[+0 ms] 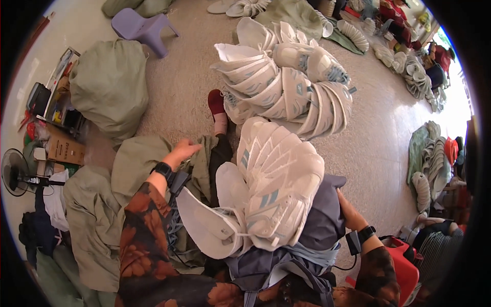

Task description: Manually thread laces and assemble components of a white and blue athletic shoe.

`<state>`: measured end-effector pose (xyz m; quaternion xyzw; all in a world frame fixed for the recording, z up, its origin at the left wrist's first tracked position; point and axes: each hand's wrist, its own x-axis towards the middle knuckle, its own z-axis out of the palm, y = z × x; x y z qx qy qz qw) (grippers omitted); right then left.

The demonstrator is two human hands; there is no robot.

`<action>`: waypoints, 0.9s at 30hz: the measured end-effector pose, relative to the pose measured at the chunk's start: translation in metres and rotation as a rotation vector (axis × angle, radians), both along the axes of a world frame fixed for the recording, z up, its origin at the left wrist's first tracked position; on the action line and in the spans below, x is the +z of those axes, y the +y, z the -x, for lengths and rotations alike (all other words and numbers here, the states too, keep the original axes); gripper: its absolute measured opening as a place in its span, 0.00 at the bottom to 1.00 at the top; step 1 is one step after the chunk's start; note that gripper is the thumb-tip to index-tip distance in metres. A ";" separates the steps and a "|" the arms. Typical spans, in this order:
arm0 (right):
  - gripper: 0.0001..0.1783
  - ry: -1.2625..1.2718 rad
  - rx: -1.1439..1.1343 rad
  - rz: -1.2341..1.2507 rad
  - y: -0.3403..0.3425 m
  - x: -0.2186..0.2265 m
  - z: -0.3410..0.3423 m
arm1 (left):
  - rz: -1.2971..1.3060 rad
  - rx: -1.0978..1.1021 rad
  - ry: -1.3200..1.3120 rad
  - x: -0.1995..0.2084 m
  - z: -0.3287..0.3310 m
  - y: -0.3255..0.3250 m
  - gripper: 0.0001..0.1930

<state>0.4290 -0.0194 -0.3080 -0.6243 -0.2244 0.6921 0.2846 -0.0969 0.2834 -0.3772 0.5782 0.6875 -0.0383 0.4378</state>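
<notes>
A fanned stack of white shoe uppers [281, 174] with blue-grey stripes lies across my lap, on a dark grey apron [325, 212]. Beside its left edge, pale loose uppers [207, 225] curl open, with laces below them. My left hand [185, 150] is over a green cloth sack [140, 161], its fingers drawn together; what they hold, if anything, does not show. At the apron's right edge is my right hand [351, 211], most of its fingers hidden by the cloth. In front, a larger heap of nested uppers [286, 89] sits on the floor.
A full green sack [110, 87] and a purple plastic stool [142, 28] stand at the far left. A fan [18, 171] and a cardboard box [65, 146] are at the left. Behind my right arm is a red stool [401, 266]. People [442, 59] sit among more uppers at right.
</notes>
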 end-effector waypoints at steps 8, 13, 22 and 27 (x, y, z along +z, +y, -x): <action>0.54 0.345 -0.339 0.469 0.001 -0.049 -0.039 | 0.682 -0.332 0.198 -0.077 -0.082 -0.010 0.51; 0.41 -0.489 0.737 -0.476 -0.006 -0.070 -0.050 | 0.753 -0.192 0.016 -0.069 -0.076 -0.006 0.45; 0.37 -0.324 0.667 -0.239 -0.033 -0.116 -0.069 | 0.791 0.014 -0.063 -0.100 -0.019 -0.008 0.26; 0.35 -0.330 0.473 -0.031 -0.164 -0.105 -0.114 | 0.537 -0.053 -0.224 -0.090 -0.026 -0.024 0.16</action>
